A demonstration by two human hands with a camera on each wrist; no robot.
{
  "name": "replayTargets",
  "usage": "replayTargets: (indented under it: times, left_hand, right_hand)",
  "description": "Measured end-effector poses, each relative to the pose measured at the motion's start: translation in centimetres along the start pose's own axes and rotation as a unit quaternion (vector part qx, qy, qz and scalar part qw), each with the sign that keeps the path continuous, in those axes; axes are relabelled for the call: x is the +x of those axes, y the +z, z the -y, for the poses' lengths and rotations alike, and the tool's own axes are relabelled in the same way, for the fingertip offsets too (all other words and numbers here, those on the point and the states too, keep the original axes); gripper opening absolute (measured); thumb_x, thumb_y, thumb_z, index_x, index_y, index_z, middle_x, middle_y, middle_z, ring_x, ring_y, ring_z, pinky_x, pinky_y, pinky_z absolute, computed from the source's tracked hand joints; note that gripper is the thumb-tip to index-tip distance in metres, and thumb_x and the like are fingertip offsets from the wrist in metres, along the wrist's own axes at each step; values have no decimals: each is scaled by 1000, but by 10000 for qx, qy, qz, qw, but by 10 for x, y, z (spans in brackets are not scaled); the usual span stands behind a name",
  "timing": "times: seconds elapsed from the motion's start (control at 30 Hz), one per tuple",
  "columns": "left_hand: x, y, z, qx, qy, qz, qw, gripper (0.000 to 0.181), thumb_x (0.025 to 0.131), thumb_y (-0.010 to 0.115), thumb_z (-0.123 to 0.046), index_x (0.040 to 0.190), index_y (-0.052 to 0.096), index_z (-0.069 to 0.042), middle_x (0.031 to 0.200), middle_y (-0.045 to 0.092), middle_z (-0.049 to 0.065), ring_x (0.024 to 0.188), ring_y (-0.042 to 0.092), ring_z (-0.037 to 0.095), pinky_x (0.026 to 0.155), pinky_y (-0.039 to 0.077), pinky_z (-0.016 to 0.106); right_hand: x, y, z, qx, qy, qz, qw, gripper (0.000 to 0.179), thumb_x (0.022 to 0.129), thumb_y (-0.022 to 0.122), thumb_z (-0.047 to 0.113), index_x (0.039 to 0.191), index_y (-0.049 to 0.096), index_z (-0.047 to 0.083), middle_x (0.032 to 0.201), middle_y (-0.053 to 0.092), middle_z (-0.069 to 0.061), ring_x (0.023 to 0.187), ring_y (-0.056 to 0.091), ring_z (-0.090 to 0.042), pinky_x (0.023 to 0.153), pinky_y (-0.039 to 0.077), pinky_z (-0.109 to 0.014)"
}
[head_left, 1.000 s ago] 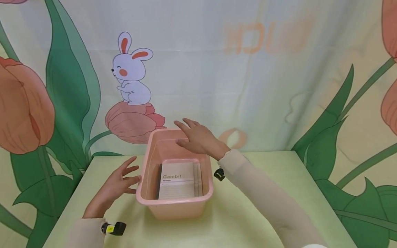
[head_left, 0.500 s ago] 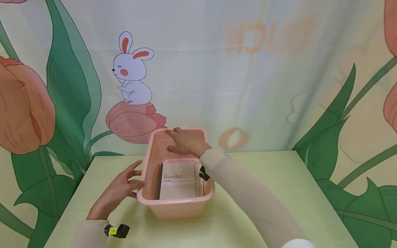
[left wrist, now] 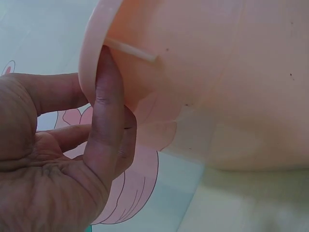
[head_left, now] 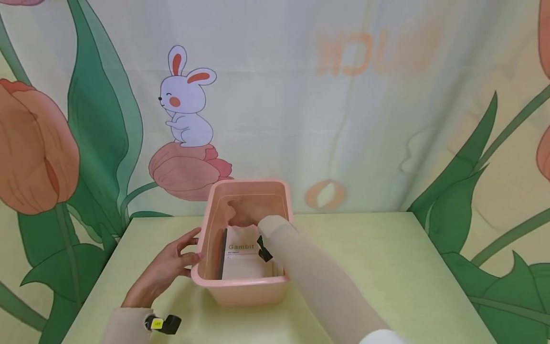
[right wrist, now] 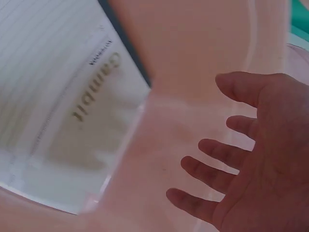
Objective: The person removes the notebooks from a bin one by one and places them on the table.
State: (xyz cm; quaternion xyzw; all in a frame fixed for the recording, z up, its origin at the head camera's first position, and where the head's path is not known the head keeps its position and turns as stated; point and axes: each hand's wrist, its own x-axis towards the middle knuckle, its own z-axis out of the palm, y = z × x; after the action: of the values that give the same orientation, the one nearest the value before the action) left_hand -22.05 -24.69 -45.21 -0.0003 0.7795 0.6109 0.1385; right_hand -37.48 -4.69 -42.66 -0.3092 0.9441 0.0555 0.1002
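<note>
A pink plastic basin (head_left: 247, 294) stands on the table, with a pale notebook (head_left: 240, 267) marked "Gambit" lying inside it. The notebook has a dark spine along its left side. At the basin's left rim, my left hand (head_left: 161, 270) pinches the lip. The left wrist view shows the thumb (left wrist: 107, 96) tucked under the lip (left wrist: 91, 43) and another finger passing behind it. My right hand (head_left: 246, 211) reaches down inside the basin's far end, beyond the notebook. Its fingers are spread and hold nothing in the right wrist view, close to the notebook's top edge.
The pale green table (head_left: 365, 277) extends to both sides of the basin. Behind it hangs a cloth backdrop (head_left: 266, 105) printed with tulips and a rabbit. My right sleeve (head_left: 318, 282) crosses over the basin's right rim.
My right hand has moved left and down from above the basin's back right rim into the basin. My left hand has come from beside the left rim to grip it.
</note>
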Motion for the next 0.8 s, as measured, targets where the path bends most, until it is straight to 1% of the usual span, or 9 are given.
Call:
replayTargets:
  times: [0.03, 0.07, 0.13, 0.3, 0.37, 0.43, 0.57, 0.67, 0.8]
  left_hand:
    - [0, 1, 0, -11, -12, -8, 10000, 77, 95, 61, -11, 158, 18, -19, 149, 32, 21, 114, 59, 35, 76, 59, 42]
    - [-1, 1, -1, -18, -31, -23, 10000, 77, 95, 61, -11, 158, 19, -19, 149, 32, 21, 115, 59, 35, 76, 59, 42]
    - [-1, 2, -1, -5, -12, -26, 10000, 77, 95, 61, -11, 158, 18, -18, 148, 32, 21, 114, 60, 35, 76, 59, 42]
    - [-1, 3, -2, 24, -28, -109, 9999, 76, 94, 61, -8, 158, 19, -16, 146, 34, 22, 108, 62, 33, 76, 60, 42]
    - [-1, 2, -2, 0, -73, -153, 9999, 76, 94, 61, -7, 158, 20, -17, 146, 34, 22, 108, 62, 32, 76, 60, 43]
    - [-1, 2, -2, -21, -113, -153, 9998, 76, 94, 61, -7, 158, 21, -18, 146, 34, 21, 108, 62, 32, 76, 60, 43]
    - [-1, 3, -2, -9, -100, -134, 9999, 77, 93, 60, -5, 158, 20, -16, 146, 34, 22, 107, 63, 32, 76, 60, 44]
    - [-1, 3, -3, 21, -117, -146, 9998, 77, 93, 61, -4, 158, 20, -16, 145, 35, 23, 106, 64, 32, 75, 60, 43]
    - [-2, 3, -4, 10, -158, -164, 9997, 78, 93, 61, -6, 158, 20, -17, 145, 35, 23, 107, 63, 32, 75, 60, 43]
  right_hand:
    - [-2, -1, 3, 1301, 351, -182, 9907, 21, 72, 57, 24, 60, 40, 24, 55, 35, 12, 54, 34, -10, 50, 23, -29]
    - [-5, -1, 5, 1903, 444, -428, 9798, 21, 66, 60, 25, 58, 40, 24, 52, 33, 12, 52, 32, -11, 48, 21, -32]
    - [-4, 0, 6, 2238, 132, -868, 9707, 21, 52, 60, 20, 54, 40, 24, 48, 31, 11, 49, 29, -13, 46, 17, -35]
    - [30, 30, -4, 699, -1209, -1912, 9716, 21, 46, 70, 22, 53, 52, 32, 54, 40, 12, 58, 42, -9, 48, 30, -30]
    - [40, 46, -6, 760, -883, -1405, 9832, 25, 50, 81, 29, 65, 62, 34, 65, 52, 14, 70, 50, -7, 59, 43, -27]
    - [47, 65, -7, 1622, -60, -378, 9860, 37, 56, 86, 35, 90, 71, 37, 91, 64, 18, 92, 55, -6, 78, 49, -29]
    - [32, 73, 3, 3180, 1483, 871, 9324, 56, 71, 83, 25, 124, 65, 30, 135, 58, 15, 118, 52, -11, 96, 49, -37]
    - [24, 67, 9, 3302, 1778, 846, 9231, 36, 73, 81, 23, 107, 70, 21, 120, 63, 8, 107, 56, -16, 91, 51, -39]
    - [26, 61, 10, 3002, 1718, 907, 9339, 18, 74, 83, 29, 83, 71, 19, 92, 61, 4, 87, 56, -17, 78, 53, -37]
